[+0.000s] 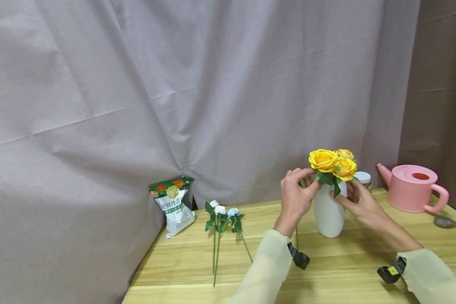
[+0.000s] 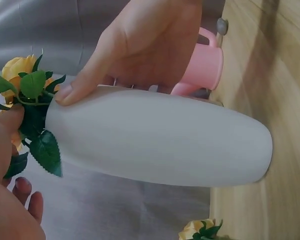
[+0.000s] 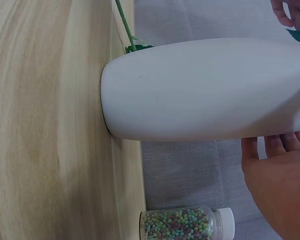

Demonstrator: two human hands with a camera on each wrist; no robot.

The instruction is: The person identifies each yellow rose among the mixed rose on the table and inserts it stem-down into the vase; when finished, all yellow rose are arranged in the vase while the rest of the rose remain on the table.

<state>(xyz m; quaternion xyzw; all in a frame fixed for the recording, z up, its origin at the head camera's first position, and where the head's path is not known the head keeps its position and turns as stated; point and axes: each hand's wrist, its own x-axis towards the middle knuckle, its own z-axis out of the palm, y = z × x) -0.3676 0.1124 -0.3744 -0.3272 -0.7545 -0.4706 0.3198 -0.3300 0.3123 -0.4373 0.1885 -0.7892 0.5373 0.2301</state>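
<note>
A white vase [image 1: 328, 215] stands upright on the table with several yellow roses [image 1: 323, 160] in its mouth. My left hand [image 1: 298, 194] is at the left of the blooms, its thumb and forefinger pinching a rose among the green leaves [image 2: 34, 117] just above the rim. From the other side my right hand [image 1: 361, 204] holds the vase by its upper part, thumb laid along the neck in the left wrist view. The stems inside the vase are hidden. Another yellow rose [image 2: 197, 230] shows low down, at the bottom edge of the left wrist view.
White and pale blue roses [image 1: 220, 210] lie left of my arms, near a fertilizer bag [image 1: 176, 211]. Behind the vase is a white-capped jar of coloured beads [image 3: 177, 224]. A pink watering can [image 1: 412, 192] and a grey stone [image 1: 444, 221] are at the right.
</note>
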